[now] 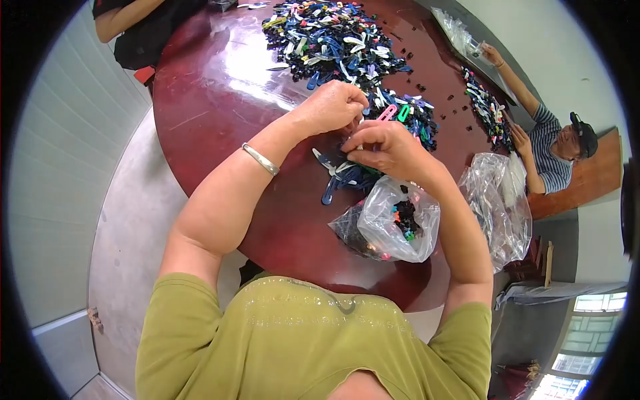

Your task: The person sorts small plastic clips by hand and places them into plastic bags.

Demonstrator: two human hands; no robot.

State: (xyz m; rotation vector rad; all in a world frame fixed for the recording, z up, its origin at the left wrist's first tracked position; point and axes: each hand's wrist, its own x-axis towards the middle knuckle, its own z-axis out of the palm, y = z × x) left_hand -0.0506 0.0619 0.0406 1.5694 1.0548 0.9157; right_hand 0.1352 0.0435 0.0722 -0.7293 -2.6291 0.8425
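Observation:
My left hand and my right hand meet over the table, fingers pinched close together. A small pale piece shows between them, but what each holds is too hidden to name. Just beyond lies a pile of snap hair clips, mostly dark blue, black and white, with a pink clip and a green clip on top. Below my fingers is a smaller heap of blue and white hair clips. Under my right wrist stands an open clear plastic bag with small black and coloured pieces in it.
A larger pile of hair clips covers the far part of the round red table. Crumpled clear bags lie to the right. A person in a striped shirt sits by another clip pile. Another person's arm is at upper left.

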